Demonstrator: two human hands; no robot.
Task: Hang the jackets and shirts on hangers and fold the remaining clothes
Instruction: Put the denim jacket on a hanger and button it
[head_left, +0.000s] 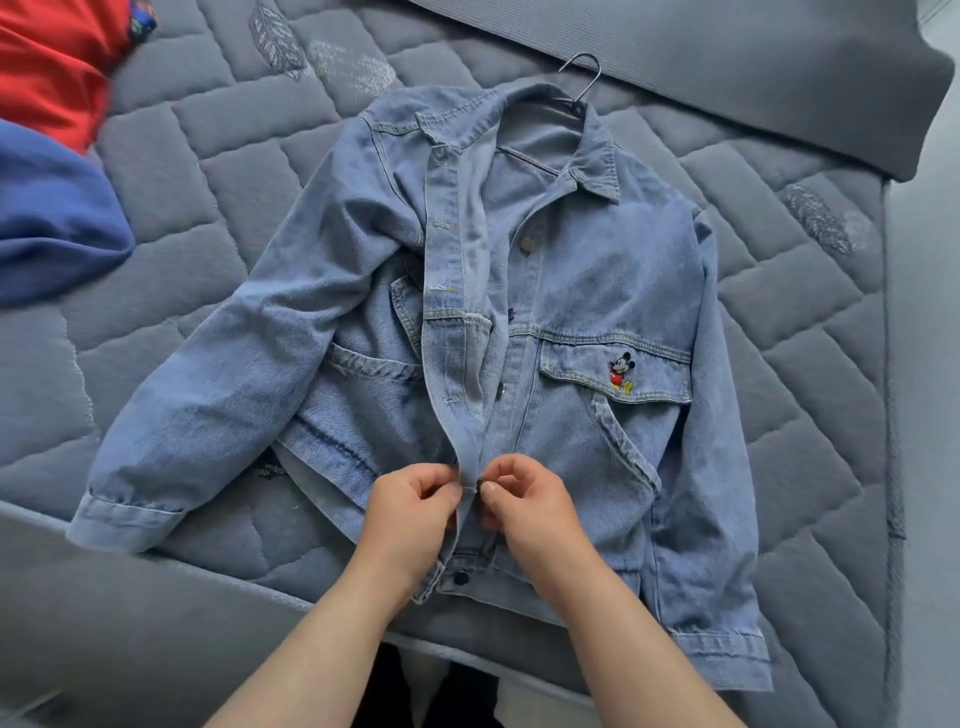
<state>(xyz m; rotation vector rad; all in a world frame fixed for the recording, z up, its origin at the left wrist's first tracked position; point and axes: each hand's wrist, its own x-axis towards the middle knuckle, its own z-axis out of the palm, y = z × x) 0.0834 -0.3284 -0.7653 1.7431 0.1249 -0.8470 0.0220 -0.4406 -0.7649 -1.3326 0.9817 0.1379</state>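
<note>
A light blue denim jacket (597, 291) lies front-up on the grey quilted bed (249, 156), sleeves spread to both sides. A cartoon mouse patch sits on its right chest pocket flap. A metal hanger (584, 78) is inside the jacket; its hook pokes out above the collar. My left hand (415, 514) pinches the buttonhole placket near the hem. My right hand (524, 504) pinches the opposite front edge at a button, close against the left. The upper front hangs open.
A red garment (52, 67) and a dark blue garment (52, 218) lie at the bed's left. A grey pillow (727, 57) lies across the top right. The near edge of the bed runs under my forearms.
</note>
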